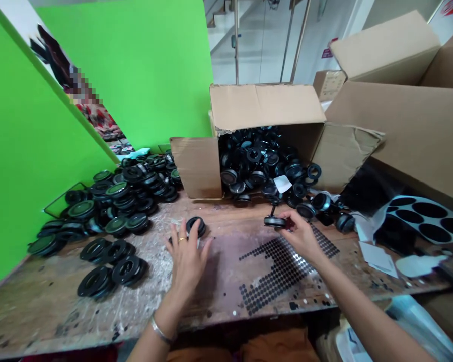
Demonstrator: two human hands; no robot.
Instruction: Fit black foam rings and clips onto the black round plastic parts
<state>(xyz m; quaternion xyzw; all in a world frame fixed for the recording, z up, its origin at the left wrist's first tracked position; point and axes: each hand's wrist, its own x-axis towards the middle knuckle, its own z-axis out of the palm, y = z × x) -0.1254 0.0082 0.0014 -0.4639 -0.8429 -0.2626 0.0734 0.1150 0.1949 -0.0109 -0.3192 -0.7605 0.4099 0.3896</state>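
Note:
My left hand lies over the worn wooden bench with fingers spread, its fingertips touching a round black part. My right hand is pinched on another round black part, lifted just above the bench in front of the tipped cardboard box. A sheet of small black dot stickers lies between and below my hands.
The tipped box spills several black round parts. A heap of similar parts with green faces sits at the left by a green partition. Larger boxes, a black tray with round holes and paper scraps are at the right.

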